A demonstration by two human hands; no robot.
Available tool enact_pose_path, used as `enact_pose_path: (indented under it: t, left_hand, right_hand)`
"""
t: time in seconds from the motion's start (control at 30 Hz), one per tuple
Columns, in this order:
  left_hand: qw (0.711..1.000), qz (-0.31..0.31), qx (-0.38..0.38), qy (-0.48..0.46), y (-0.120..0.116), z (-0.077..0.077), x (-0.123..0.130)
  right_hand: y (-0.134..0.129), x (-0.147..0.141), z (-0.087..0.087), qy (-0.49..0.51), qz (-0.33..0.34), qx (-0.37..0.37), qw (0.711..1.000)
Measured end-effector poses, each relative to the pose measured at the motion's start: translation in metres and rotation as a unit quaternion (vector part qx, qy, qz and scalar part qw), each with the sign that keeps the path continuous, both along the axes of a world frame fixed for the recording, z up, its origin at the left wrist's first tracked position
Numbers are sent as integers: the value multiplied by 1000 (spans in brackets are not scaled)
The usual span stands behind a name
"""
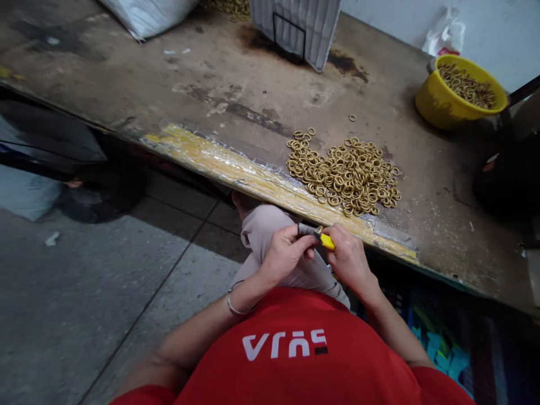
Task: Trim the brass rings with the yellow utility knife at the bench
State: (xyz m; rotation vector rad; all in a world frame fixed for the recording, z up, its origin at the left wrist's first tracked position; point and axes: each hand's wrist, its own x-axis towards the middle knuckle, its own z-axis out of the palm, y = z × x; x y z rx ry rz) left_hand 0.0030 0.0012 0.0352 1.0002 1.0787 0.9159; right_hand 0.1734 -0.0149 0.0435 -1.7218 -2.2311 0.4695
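Observation:
Both hands meet over my lap, just off the table's front edge. My right hand (348,254) is closed round a small tool with a yellow handle (327,242), which looks like a knife; its dark tip points toward my left hand (287,252). A grey sleeve (307,229) covers the left index finger, and the thumb presses in below it. At that fingertip, a small brass-coloured ring (320,229) shows between the hands, partly hidden. A heap of similar rings (354,174) lies on the table just beyond my hands.
A yellow bucket (430,101) full of rings stands at the table's back right. Toward the back are a grey ribbed panel (312,28) and a white sack (145,14). Yellow tape (219,160) covers the front edge. A dark object (510,174) stands at the right.

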Motion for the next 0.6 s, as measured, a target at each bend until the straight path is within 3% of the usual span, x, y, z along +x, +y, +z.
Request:
enact_pose_path:
  t: [0.4,0.5,0.6]
  left_hand:
    - [984,-19,129,118,2,-9,-3]
    - [978,-20,154,136,0,-2,-6]
    - [976,-36,155,149,-5,5,-14]
  right_hand:
    - [3,2,-6,-20,19,11,1000]
    - [5,2,-10,-71,1,38,997]
    - [12,13,-15,-134,-65,39,988]
